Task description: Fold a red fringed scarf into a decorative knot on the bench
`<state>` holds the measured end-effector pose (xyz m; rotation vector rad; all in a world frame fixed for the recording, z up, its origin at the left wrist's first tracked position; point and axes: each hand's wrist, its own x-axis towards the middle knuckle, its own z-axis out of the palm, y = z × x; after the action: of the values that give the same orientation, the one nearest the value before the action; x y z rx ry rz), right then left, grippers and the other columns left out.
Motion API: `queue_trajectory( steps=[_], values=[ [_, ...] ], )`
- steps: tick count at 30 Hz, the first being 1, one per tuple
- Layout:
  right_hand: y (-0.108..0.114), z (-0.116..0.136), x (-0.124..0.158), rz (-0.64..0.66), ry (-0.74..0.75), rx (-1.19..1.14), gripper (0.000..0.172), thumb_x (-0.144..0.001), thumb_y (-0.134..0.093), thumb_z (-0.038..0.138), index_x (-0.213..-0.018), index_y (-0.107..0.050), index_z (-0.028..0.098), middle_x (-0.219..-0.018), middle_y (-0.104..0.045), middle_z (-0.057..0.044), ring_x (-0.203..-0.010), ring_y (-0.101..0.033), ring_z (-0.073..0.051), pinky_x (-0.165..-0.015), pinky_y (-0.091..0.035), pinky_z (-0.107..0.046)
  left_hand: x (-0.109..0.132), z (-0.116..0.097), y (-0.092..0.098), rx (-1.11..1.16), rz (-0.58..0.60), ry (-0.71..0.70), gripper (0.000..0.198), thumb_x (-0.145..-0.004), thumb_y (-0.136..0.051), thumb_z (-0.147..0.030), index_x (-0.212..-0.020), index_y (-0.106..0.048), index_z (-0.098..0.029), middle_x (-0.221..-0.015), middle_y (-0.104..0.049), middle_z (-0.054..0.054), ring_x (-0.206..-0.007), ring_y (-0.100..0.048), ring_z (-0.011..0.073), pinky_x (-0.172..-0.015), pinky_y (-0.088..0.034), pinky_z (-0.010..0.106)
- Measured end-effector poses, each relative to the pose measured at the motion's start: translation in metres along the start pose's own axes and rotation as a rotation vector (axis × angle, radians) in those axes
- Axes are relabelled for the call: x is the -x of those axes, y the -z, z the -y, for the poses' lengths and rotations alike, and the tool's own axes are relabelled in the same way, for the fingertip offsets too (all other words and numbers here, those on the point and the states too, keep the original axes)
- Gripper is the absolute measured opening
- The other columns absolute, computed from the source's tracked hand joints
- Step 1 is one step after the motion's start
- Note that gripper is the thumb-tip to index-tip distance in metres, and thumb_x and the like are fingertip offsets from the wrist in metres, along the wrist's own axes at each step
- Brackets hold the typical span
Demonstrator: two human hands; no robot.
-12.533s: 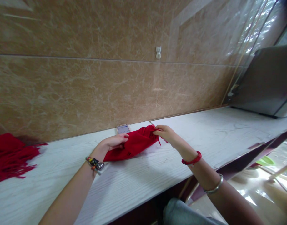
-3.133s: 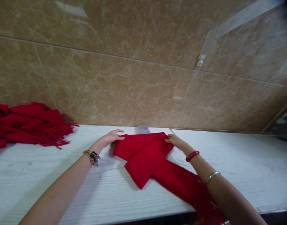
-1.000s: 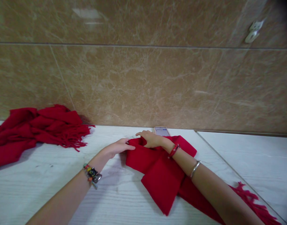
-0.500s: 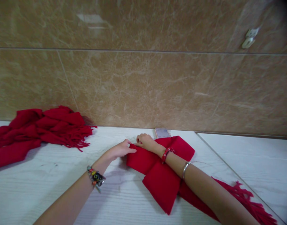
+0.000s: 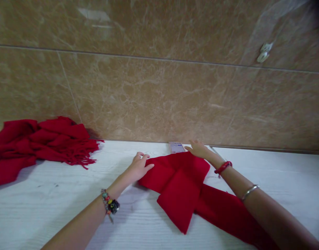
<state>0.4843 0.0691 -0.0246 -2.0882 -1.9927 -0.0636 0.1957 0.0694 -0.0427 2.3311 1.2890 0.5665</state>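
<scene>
A red scarf [image 5: 180, 187] lies on the pale wood-grain surface, folded so that flat sections cross each other. At its left end, my left hand [image 5: 141, 168] rests against the cloth, thumb on top and the other fingers apart from it beyond the edge. My right hand [image 5: 199, 150] is at the scarf's upper right fold with its fingers spread, holding nothing. The scarf's long tail runs to the lower right, partly hidden under my right forearm. Just behind the folded part lies a small pale rectangular packet [image 5: 176, 147], its lower portion covered by cloth.
A second red scarf [image 5: 45, 142] with a fringe lies crumpled at the left against the wall. The brown marble-patterned tiled wall [image 5: 149, 97] rises right behind the surface [image 5: 71, 208]. A small white fitting [image 5: 264, 52] is on the wall at the upper right.
My right hand has moved right, from the scarf's left part to its upper right fold, and its fingers have spread. The left hand stays at the left end. The view has shifted slightly.
</scene>
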Motion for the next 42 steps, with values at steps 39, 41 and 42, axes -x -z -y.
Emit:
queue_trajectory(
  steps=[39,41,42],
  values=[
    [0.009,0.029,0.194,0.117,0.242,-0.012,0.055,-0.087,-0.031,0.045,-0.136,-0.02,0.025,-0.143,-0.02,-0.009,-0.13,-0.014,-0.025,-0.099,-0.022,-0.053,0.032,-0.035,-0.024,-0.339,0.327,-0.408,0.058,-0.085,-0.03,-0.051,-0.136,-0.02,-0.026,-0.144,-0.01,0.005,-0.132,0.0,0.0237,-0.103,-0.004,0.046],
    [0.009,0.022,0.202,0.104,0.259,0.012,0.054,-0.088,-0.03,0.043,-0.137,-0.018,0.026,-0.143,-0.019,-0.009,-0.13,-0.015,-0.024,-0.099,-0.022,-0.052,0.034,-0.031,-0.023,-0.348,0.276,-0.359,0.054,-0.087,-0.028,-0.049,-0.136,-0.02,-0.028,-0.145,-0.009,0.005,-0.132,-0.002,0.0249,-0.102,-0.005,0.047],
    [0.009,0.015,0.204,0.084,0.254,0.027,0.054,-0.087,-0.031,0.043,-0.137,-0.017,0.026,-0.143,-0.019,-0.009,-0.13,-0.014,-0.024,-0.099,-0.022,-0.052,0.034,-0.027,-0.022,-0.354,0.241,-0.311,0.053,-0.087,-0.028,-0.048,-0.135,-0.021,-0.029,-0.145,-0.008,0.005,-0.131,-0.002,0.0269,-0.101,-0.006,0.049]
  ],
)
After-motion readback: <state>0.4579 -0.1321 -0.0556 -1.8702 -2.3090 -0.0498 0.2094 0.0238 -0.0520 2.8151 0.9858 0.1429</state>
